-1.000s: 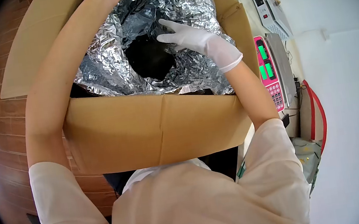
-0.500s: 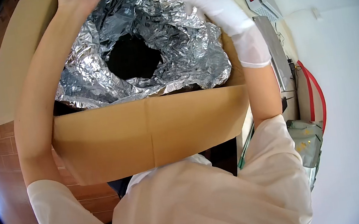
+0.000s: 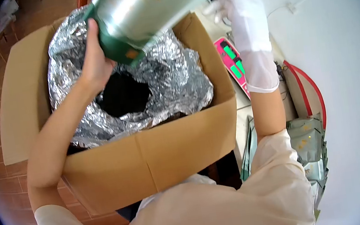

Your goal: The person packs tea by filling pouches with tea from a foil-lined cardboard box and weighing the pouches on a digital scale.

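A shiny green pouch (image 3: 146, 6) is tilted over the carton, its upper part running out of view. My bare left hand (image 3: 97, 62) is closed around its darker green bottom end. My right hand (image 3: 236, 8), in a white glove (image 3: 251, 29), is at the pouch's narrow far end, with a finger against its edge; some fingers stick out to the left, and motion smears the contact. Below the pouch is the cardboard box (image 3: 150, 162), lined with crumpled silver foil (image 3: 179, 75). A dark hollow (image 3: 124, 95) shows in the foil's middle.
A pink device with green displays (image 3: 232, 61) lies on the pale table right of the box. Flat green pouches (image 3: 248, 151) lie nearer me. Filled green pouches (image 3: 306, 143) and a bag with red straps (image 3: 304, 90) stand at the right.
The green pouch has come into fuller view in my left hand, above the foil. My right hand has moved right, off the foil to the pouch's far end. The view has shifted.
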